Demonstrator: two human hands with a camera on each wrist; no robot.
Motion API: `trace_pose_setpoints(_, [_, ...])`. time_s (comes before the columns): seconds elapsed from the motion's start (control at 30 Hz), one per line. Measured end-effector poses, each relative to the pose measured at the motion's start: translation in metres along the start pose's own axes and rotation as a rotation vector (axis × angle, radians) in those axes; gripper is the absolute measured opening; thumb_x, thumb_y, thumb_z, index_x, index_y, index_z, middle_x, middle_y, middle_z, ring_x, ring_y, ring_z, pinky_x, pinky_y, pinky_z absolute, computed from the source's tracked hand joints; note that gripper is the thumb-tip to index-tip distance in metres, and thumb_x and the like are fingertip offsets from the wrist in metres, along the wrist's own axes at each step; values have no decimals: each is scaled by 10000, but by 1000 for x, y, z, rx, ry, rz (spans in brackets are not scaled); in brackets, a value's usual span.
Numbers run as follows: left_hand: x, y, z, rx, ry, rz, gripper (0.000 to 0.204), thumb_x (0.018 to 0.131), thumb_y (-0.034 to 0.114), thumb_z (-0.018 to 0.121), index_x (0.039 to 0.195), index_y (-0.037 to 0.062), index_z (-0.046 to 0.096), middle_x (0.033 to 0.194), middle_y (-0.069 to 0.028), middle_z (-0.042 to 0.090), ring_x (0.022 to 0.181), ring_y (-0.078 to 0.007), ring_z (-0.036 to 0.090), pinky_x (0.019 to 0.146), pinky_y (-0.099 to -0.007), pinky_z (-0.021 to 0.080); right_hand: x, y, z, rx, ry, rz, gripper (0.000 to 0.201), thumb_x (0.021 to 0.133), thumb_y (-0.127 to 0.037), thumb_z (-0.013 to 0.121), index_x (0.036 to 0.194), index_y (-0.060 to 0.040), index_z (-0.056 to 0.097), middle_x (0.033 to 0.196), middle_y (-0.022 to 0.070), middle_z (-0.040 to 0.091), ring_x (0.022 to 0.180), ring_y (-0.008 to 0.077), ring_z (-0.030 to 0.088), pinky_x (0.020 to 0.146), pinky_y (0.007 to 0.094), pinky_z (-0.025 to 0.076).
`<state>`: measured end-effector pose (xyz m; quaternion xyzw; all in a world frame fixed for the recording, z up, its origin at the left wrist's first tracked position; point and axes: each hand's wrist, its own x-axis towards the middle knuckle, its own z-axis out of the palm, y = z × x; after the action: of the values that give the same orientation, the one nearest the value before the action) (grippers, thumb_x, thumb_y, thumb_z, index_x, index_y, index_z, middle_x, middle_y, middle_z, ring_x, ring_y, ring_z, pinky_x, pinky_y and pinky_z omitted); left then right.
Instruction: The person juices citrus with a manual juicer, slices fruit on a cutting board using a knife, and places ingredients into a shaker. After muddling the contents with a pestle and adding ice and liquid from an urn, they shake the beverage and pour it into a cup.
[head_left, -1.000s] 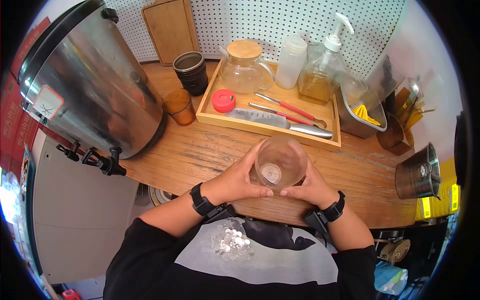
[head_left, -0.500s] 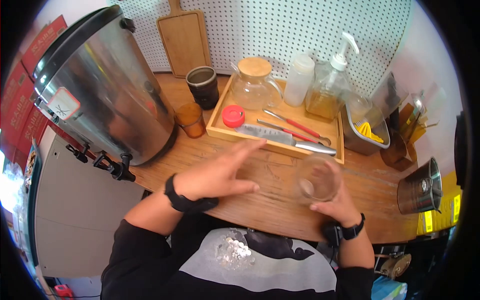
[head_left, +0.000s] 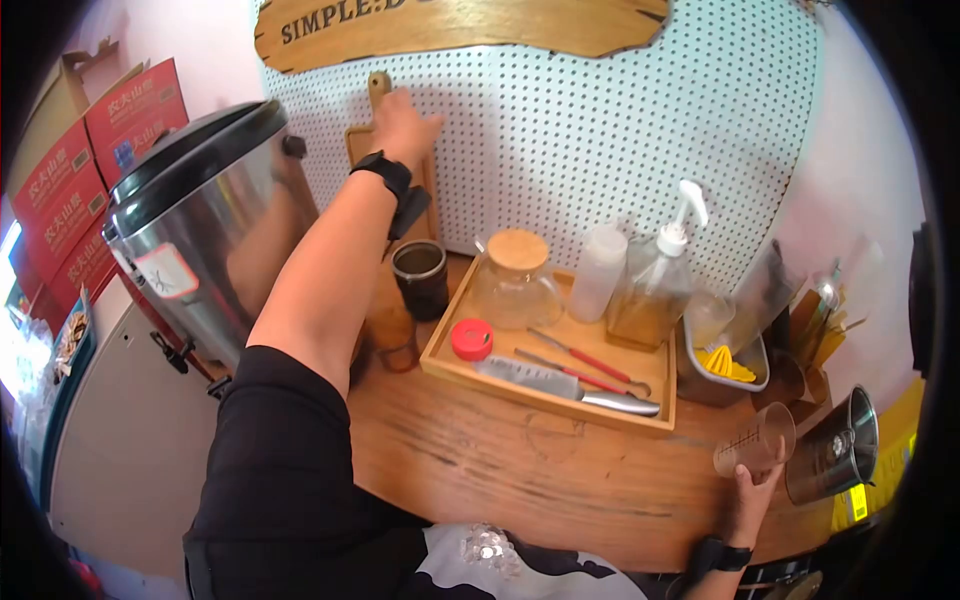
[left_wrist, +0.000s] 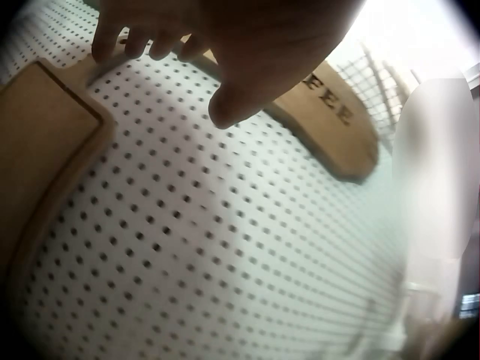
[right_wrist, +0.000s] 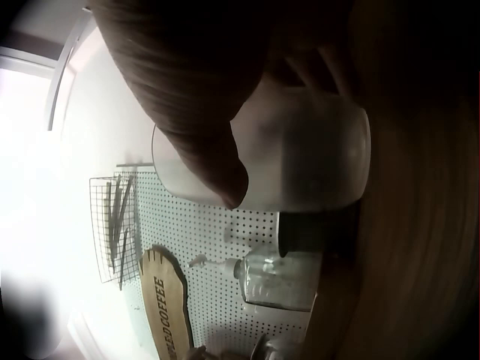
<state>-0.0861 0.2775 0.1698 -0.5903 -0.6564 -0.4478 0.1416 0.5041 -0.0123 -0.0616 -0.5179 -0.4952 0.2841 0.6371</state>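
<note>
My left hand reaches up to the pegboard, its fingers close to the handle of a wooden cutting board that stands upright. In the left wrist view the thumb stands apart from the fingers and nothing shows between them. Far to the right, my right hand holds a clear plastic measuring cup with dark graduation marks. The cup tilts low over the tabletop beside a metal bucket; the thumb lies along its near side in the right wrist view.
A wooden tray carries a glass teapot, a knife, red-handled tools, a red lid and bottles. Left of it stand a black cup, an amber glass and a large steel urn. A grey bin holds something yellow.
The left hand has let go of the cup and risen to the cutting board. The right hand has carried the cup rightward to the bucket. The head view has tilted up.
</note>
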Motion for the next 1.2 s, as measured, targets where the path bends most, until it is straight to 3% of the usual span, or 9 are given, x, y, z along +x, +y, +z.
trace_pose_setpoints(0.13, [44, -41, 10, 86, 281, -226, 535, 766, 268, 689, 1182, -30, 532, 1193, -249, 588, 1139, -411, 547, 972, -482, 451, 6, 8, -5, -117, 169, 11, 880, 758, -88, 704, 1505, -123, 240, 1435, 128, 381, 1297, 251, 402, 1073, 362, 339])
trace_pose_setpoints(0.27, [62, -64, 13, 50, 175, -407, 518, 778, 288, 664, 1174, -25, 543, 1179, -261, 610, 1124, -412, 578, 956, -481, 468, 3, 6, -6, -161, 139, 38, 907, 746, -108, 702, 1515, -153, 223, 1444, 133, 361, 1282, 257, 412, 1044, 347, 359])
trace_pose_setpoints(0.57, [39, -44, 6, 71, 187, -388, 403, 810, 223, 658, 1107, -38, 581, 1148, -264, 617, 1099, -415, 592, 939, -493, 478, 0, 5, 0, -79, 150, 19, 908, 759, -115, 694, 1524, -142, 207, 1427, 147, 386, 1299, 254, 399, 1075, 355, 334])
trace_pose_setpoints(0.67, [28, -22, -7, 69, 273, -337, 366, 808, 195, 660, 1075, -42, 578, 1130, -272, 612, 1075, -434, 591, 915, -497, 485, 0, 6, 1, -75, 153, 38, 912, 760, -117, 695, 1526, -141, 202, 1431, 152, 381, 1306, 257, 390, 1080, 356, 325])
trace_pose_setpoints(0.73, [22, -8, -21, 78, 294, -229, 409, 812, 275, 664, 1070, -28, 571, 1120, -264, 620, 1056, -446, 598, 916, -490, 481, 2, 9, -1, -107, 145, 15, 913, 762, -105, 692, 1528, -141, 196, 1439, 156, 374, 1311, 260, 384, 1084, 362, 320])
trace_pose_setpoints(0.87, [16, 29, -57, -8, 322, -65, 358, 812, 203, 667, 1041, -47, 550, 1090, -276, 587, 1068, -460, 547, 900, -500, 464, 3, 18, -4, -100, 161, -45, 904, 781, -88, 676, 1533, -139, 177, 1473, 175, 333, 1341, 277, 351, 1102, 379, 294])
trace_pose_setpoints(1.07, [-13, 90, -110, -106, 359, 234, 347, 803, 169, 668, 1040, -46, 535, 1006, -241, 571, 963, -431, 543, 851, -479, 443, 3, 17, -2, -6, 217, -74, 871, 806, -53, 642, 1529, -151, 167, 1510, 171, 280, 1389, 304, 300, 1113, 412, 289])
trace_pose_setpoints(1.13, [-35, 118, -131, -220, 389, 438, 352, 813, 155, 668, 1067, -48, 532, 980, -220, 575, 943, -397, 560, 829, -450, 457, 6, 25, -5, 24, 253, -88, 837, 827, -61, 627, 1525, -143, 173, 1517, 175, 269, 1395, 304, 294, 1119, 416, 275])
trace_pose_setpoints(1.2, [-67, 150, -161, -327, 319, 451, 369, 820, 157, 672, 1093, -47, 531, 995, -212, 578, 948, -378, 569, 834, -430, 464, 1, 21, -7, 53, 288, -103, 802, 849, -69, 611, 1522, -134, 179, 1523, 179, 259, 1402, 305, 289, 1125, 420, 261])
